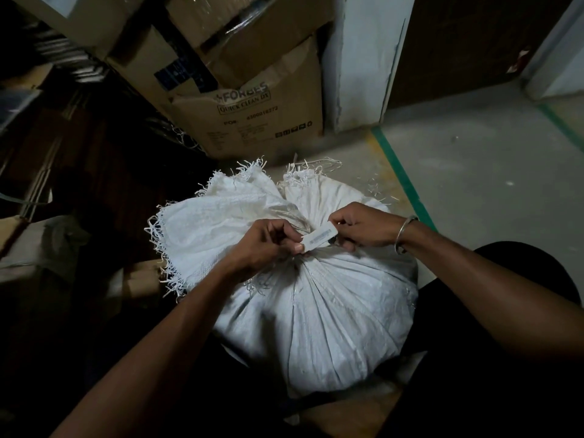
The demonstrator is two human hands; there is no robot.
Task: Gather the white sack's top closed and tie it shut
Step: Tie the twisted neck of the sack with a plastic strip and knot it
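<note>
Head view, white sack (316, 317) neck gathered, both hands' fingers (294, 245) pinched shut on a white tag (319, 239) — left hand (265, 245), right hand (363, 227)

A white sack (319, 327) of woven plastic shows a fine crosshatch weave, with grey shadowed pleats fanning out below the fingers (297, 246) of the left hand (262, 245). Beyond the fingers, its open top spreads in brighter white, edged with frayed white threads. Pinched between the fingers of both hands is a small white tag (319, 239) printed with a grey line of characters. The right hand (363, 227) has a silver bangle (406, 233) at the wrist. Farther off, brown cardboard boxes (252, 115) carry dark printed lettering and a dark blue label. The floor (474, 172) is pale grey, crossed by green tape lines (401, 175) to the right of the fingers.
</note>
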